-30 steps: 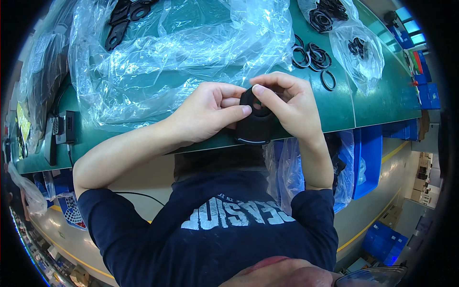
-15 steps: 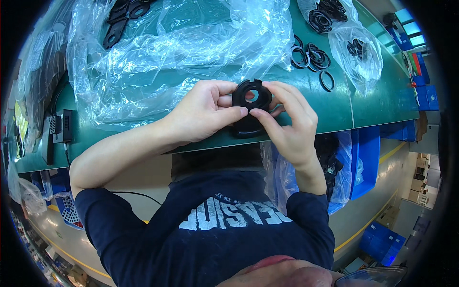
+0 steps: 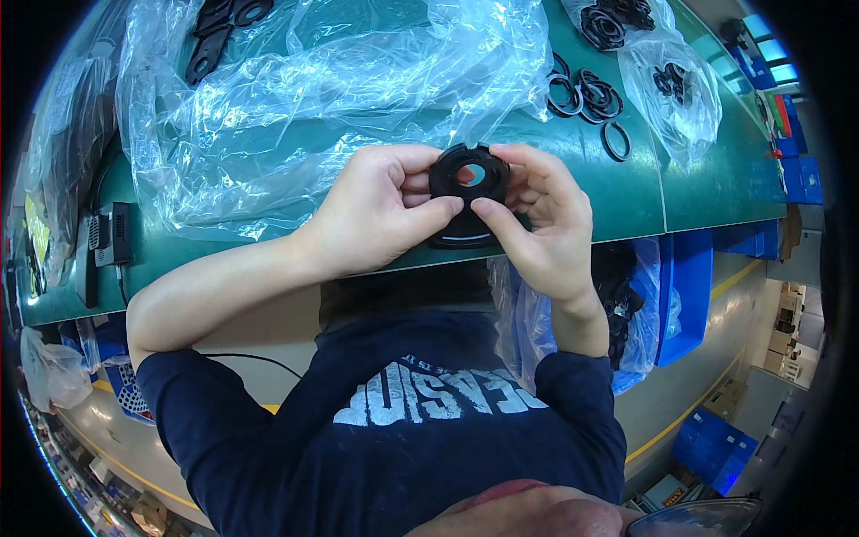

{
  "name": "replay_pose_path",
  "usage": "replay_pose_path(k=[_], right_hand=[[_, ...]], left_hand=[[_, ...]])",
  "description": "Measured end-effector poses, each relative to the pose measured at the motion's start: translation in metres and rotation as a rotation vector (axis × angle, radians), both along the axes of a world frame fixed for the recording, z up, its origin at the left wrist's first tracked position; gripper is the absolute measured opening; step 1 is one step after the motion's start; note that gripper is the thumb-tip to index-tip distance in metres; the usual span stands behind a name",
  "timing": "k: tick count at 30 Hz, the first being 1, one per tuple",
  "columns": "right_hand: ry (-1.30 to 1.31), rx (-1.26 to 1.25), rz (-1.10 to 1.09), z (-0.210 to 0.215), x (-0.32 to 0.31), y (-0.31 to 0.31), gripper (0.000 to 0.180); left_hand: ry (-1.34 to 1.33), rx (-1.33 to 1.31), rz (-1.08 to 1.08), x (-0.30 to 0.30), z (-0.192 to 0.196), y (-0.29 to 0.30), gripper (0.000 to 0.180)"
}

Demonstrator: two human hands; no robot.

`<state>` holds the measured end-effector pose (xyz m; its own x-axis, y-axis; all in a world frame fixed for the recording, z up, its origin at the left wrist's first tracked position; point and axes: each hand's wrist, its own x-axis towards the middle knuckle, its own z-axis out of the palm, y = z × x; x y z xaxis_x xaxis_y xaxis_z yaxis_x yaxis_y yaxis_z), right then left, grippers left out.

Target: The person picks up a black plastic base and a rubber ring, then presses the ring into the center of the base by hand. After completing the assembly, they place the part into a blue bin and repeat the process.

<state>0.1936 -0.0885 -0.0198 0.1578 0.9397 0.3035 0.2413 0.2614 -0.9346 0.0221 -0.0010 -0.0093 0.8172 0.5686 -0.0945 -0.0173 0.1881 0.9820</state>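
Between both hands, near the table's front edge, is a black plastic part with a round ring-shaped end and a notch at its top. Its wider lower end hangs by the table edge. My left hand grips the ring from the left, thumb pressed on its front face. From the other side my right hand pinches it, its thumb close beside the left one. The fingers behind the part are partly hidden. Loose black rings lie on the table to the right, beyond my right hand.
Clear plastic sheeting covers much of the green table, with black arm-shaped parts at its far left. Bags of black parts lie far right. A blue bin stands below the right edge; a black device sits left.
The black part has tilted slightly in my hands, and a bright line now shows on its lower end. Both thumbs have shifted a little; the grip stays.
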Motion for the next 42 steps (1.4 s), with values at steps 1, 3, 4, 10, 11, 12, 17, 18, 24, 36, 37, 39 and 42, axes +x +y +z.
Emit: replay_pose_path(k=[1,3,4,10,11,12,17,18,24,36,37,39,42], right_hand=[[0.0,-0.002,-0.003,0.001,0.0,0.0,0.044],[0.061,-0.058,-0.009,0.002,0.0,0.0,0.043],[0.06,-0.057,-0.01,0.003,0.001,0.0,0.043],[0.244,-0.136,-0.031,0.008,0.006,0.0,0.036],[0.248,-0.133,-0.035,0.007,0.006,-0.001,0.034],[0.253,-0.13,-0.039,0.006,0.007,-0.001,0.032],[0.24,0.001,-0.133,0.002,0.002,-0.001,0.022],[0.173,0.089,-0.177,0.001,0.002,-0.001,0.018],[0.159,0.113,-0.116,-0.002,-0.003,0.003,0.01],[0.084,0.051,-0.041,0.007,-0.005,-0.005,0.017],[0.149,0.001,-0.013,0.006,-0.005,-0.005,0.016],[0.217,-0.026,0.01,0.008,-0.005,-0.006,0.015],[0.254,-0.037,0.038,0.012,-0.003,-0.007,0.013]], left_hand=[[0.0,-0.002,-0.003,0.001,0.0,0.0,0.03],[0.038,0.005,0.015,0.002,0.002,0.001,0.029],[0.037,0.006,0.014,0.002,0.002,0.002,0.029],[-0.05,-0.035,-0.048,0.001,0.0,0.004,0.035],[-0.071,-0.13,-0.041,0.0,-0.004,0.005,0.037],[-0.092,-0.226,-0.035,-0.001,-0.005,0.005,0.04],[-0.076,-0.252,-0.021,0.002,0.003,0.003,0.042],[-0.094,-0.25,-0.03,0.003,0.004,0.002,0.042],[0.012,0.012,-0.049,-0.002,0.008,0.003,0.038],[-0.027,0.328,0.059,-0.001,0.008,0.006,0.023],[-0.026,0.327,0.056,-0.001,0.008,0.005,0.023],[-0.002,0.211,0.05,-0.002,0.012,0.002,0.023],[-0.004,0.107,0.068,-0.003,0.015,0.0,0.022]])
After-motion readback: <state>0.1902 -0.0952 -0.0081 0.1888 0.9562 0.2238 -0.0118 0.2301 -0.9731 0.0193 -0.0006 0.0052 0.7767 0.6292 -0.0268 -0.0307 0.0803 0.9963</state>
